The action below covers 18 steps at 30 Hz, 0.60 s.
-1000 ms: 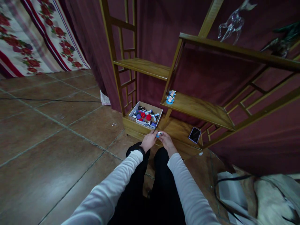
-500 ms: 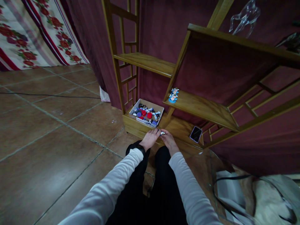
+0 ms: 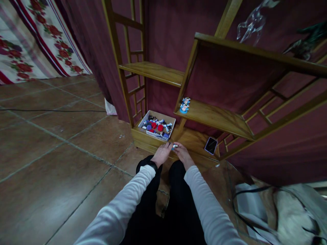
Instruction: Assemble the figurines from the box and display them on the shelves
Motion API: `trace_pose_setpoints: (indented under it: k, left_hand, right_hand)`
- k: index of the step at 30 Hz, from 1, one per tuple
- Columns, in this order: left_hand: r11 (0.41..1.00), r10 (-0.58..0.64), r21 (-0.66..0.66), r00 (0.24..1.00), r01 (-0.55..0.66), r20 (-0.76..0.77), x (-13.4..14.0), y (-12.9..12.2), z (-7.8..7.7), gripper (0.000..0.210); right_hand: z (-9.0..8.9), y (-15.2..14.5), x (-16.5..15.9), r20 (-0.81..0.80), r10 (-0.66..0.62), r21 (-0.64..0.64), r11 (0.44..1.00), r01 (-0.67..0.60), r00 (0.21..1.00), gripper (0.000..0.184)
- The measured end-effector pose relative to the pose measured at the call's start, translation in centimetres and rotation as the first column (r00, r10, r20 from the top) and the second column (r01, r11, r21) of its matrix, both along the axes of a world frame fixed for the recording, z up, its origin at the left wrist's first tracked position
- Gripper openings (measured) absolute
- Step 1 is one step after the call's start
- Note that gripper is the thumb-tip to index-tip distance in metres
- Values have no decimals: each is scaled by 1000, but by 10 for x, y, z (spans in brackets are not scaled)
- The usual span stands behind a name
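A small white figurine (image 3: 175,146) with a trace of blue is pinched between my hands, just in front of the shelf unit's base. My left hand (image 3: 161,154) closes on it from the left, while my right hand (image 3: 183,153) grips its other side; most of it is covered by the fingers. Just beyond my left hand, a shallow white box (image 3: 143,123) holds several small figures with red, blue, white and purple parts. Similar blue-and-white figurines (image 3: 185,105) stand one behind the other at the left end of the middle shelf (image 3: 217,117).
A phone (image 3: 211,145) lies on the bottom board (image 3: 192,139) to the right. Higher up are a clear horse figure (image 3: 252,25) and a dark figure (image 3: 304,44). A bag with a black strap (image 3: 251,200) rests on the floor at right. A cable (image 3: 51,110) crosses the floor at left.
The view has shifted slightly, so the shelf unit appears further left. Both hands stay together around the figurine, which shows a little more blue now.
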<state>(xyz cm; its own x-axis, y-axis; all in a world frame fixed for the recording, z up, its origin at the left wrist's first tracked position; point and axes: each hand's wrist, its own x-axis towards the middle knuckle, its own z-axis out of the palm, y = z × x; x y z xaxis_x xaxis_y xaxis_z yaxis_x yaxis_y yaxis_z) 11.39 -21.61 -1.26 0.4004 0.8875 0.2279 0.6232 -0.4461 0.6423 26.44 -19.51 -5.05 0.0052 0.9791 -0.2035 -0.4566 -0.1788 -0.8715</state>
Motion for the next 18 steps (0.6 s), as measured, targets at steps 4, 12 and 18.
trace_pose_setpoints:
  k: [4, 12, 18]
  left_hand:
    - [989, 69, -147, 950, -25, 306, 0, 6, -5, 33]
    - [902, 304, -431, 678, 21, 669, 4, 28, -27, 31]
    - [832, 397, -542, 557, 116, 729, 3, 32, -27, 36]
  right_hand:
    - [2, -1, -1, -39, 50, 21, 999, -49, 998, 31]
    - [1, 0, -1, -75, 59, 15, 998, -58, 995, 29]
    - [-2, 0, 0, -106, 26, -11, 1000, -28, 994, 26]
